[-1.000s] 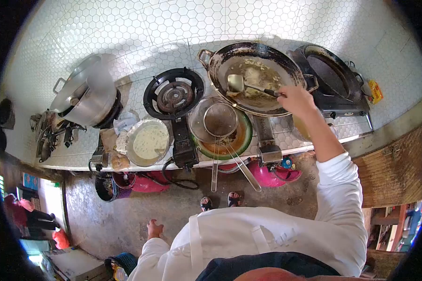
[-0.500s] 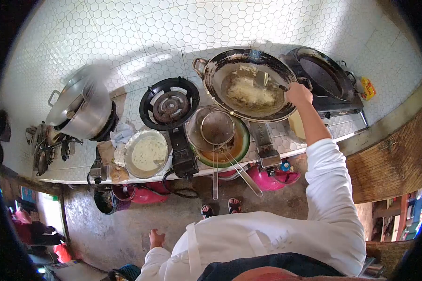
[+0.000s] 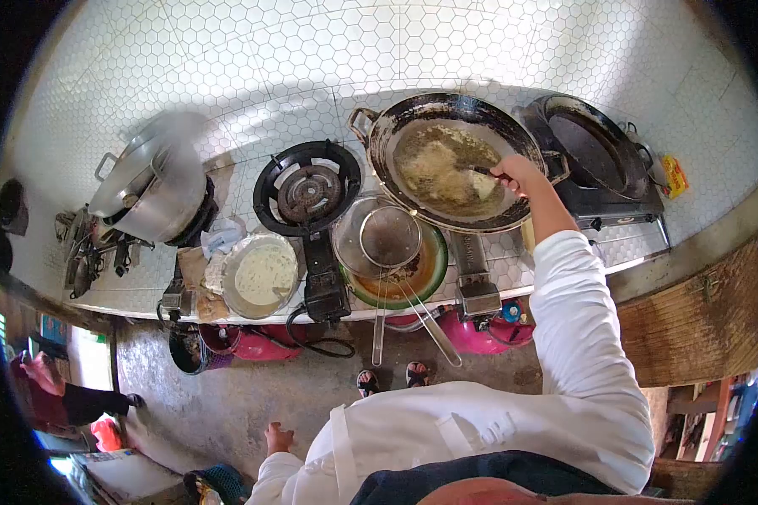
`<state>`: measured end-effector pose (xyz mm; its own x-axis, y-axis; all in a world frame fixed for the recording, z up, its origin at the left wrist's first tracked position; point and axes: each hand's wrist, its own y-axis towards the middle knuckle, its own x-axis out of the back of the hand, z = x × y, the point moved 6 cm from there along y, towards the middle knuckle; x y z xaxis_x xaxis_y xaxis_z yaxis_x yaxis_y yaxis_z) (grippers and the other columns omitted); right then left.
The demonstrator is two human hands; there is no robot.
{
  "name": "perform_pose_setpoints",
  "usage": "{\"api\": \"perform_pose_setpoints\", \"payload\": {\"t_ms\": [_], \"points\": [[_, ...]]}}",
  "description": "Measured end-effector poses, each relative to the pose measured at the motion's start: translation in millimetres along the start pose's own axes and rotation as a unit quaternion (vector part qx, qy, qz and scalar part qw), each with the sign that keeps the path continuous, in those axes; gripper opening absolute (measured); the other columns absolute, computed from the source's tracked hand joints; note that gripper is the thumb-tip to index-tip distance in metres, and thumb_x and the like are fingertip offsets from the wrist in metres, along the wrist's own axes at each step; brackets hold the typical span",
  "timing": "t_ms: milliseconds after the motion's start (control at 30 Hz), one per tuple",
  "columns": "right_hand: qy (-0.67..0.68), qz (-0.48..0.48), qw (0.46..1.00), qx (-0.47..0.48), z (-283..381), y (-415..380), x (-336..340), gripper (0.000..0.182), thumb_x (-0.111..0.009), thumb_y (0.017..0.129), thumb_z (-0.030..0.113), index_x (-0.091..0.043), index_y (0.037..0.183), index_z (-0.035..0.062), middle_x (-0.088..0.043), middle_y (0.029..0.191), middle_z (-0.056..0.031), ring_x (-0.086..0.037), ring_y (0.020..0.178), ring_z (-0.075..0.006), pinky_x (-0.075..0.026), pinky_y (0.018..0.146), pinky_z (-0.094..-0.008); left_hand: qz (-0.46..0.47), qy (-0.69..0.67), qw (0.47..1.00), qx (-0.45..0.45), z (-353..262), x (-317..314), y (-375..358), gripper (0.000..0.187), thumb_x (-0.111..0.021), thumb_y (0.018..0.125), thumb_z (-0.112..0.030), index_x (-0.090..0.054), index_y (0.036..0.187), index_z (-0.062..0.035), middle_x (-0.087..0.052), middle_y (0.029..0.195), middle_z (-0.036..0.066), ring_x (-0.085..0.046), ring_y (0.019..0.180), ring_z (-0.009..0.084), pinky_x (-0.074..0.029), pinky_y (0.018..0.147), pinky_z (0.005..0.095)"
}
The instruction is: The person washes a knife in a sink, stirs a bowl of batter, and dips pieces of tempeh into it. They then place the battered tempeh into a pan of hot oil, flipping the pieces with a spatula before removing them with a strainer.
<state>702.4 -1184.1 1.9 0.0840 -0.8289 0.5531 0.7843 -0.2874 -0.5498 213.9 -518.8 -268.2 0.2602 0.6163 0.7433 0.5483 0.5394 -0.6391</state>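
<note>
Right now, these are the lines we can fill from the head view:

Right hand: our right hand [image 3: 516, 174] is closed around the dark handle of a spatula [image 3: 481, 172], reaching over the near right rim of the wok [image 3: 387, 126].
Spatula: its blade end lies down inside the wok, in the food; we cannot make out the blade clearly.
Wok: a large blackened wok with loop handles sits on a burner toward the back of the table [image 3: 227, 126], right of the middle; pale yellowish food [image 3: 434, 168] is spread across its bottom.
Left hand: our left hand [image 3: 278, 438] hangs low beside the body, above the concrete floor [image 3: 227, 396], holding nothing; the fingers look loosely curled.
Front of the wok: a wire skimmer [image 3: 390, 238] rests across a green-rimmed bowl [image 3: 425, 273], its long handles sticking out past the table's front edge.
Left of the wok: an empty gas burner [image 3: 309, 187], and nearer the front edge a round metal dish [image 3: 259, 275] with pale contents.
Far left: a tilted steel pot [image 3: 147, 185] on another burner.
Right end: a second, empty dark wok [image 3: 594, 139].
Under the table: pink gas cylinders [image 3: 480, 324].
</note>
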Motion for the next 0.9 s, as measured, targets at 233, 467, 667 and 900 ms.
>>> {"api": "perform_pose_setpoints", "payload": {"t_ms": [233, 467, 667, 900], "points": [[0.123, -0.009, 0.992, 0.002, 9.8, 13.9, 0.9, 0.02, -0.055, 0.08, 0.02, -0.055, 0.069, 0.0031, -0.044, 0.049, -0.0035, -0.027, 0.031, -0.0106, -0.022, 0.032, -0.0285, -0.013, 0.002, 0.999, 0.035, 12.2, -16.4, -16.6, 0.058, -0.07, 0.063, -0.021, -0.046, 0.113, -0.0066, -0.046, 0.115, 0.02, -0.039, 0.113, 0.0351, -0.036, 0.096, 0.0384], [-0.265, -0.216, 0.931, 0.13, 21.8, 42.6, 17.6, 0.031, -0.052, 0.079, 0.023, -0.058, 0.104, 0.006, -0.062, 0.096, -0.0146, -0.061, 0.082, -0.0289, -0.048, 0.067, -0.0413, -0.007, -0.006, 1.0, 0.03, 20.6, -45.2, -39.2, 0.062, -0.07, 0.063, -0.023, -0.045, 0.117, -0.0068, -0.047, 0.116, 0.018, -0.04, 0.111, 0.0349, -0.036, 0.095, 0.0386], [-0.329, -0.263, 0.898, 0.126, -8.0, -24.0, 48.8, 0.035, -0.05, 0.074, 0.022, -0.059, 0.107, 0.0143, -0.06, 0.106, -0.0122, -0.056, 0.1, -0.03, -0.045, 0.083, -0.0412, 0.014, 0.0, 0.999, 0.034, 42.9, -66.5, -31.3, 0.062, -0.07, 0.061, -0.023, -0.046, 0.116, -0.0059, -0.046, 0.116, 0.019, -0.041, 0.11, 0.0351, -0.037, 0.094, 0.0385], [-0.353, -0.246, 0.891, 0.144, -34.5, -93.5, 52.4, 0.03, -0.051, 0.072, 0.021, -0.062, 0.101, 0.0194, -0.061, 0.1, -0.0119, -0.058, 0.095, -0.0287, -0.046, 0.079, -0.04, 0.026, 0.077, 0.995, -0.058, 71.3, -88.8, 31.9, 0.063, -0.071, 0.06, -0.022, -0.046, 0.115, -0.006, -0.044, 0.116, 0.021, -0.042, 0.109, 0.0353, -0.039, 0.092, 0.0385]]}}
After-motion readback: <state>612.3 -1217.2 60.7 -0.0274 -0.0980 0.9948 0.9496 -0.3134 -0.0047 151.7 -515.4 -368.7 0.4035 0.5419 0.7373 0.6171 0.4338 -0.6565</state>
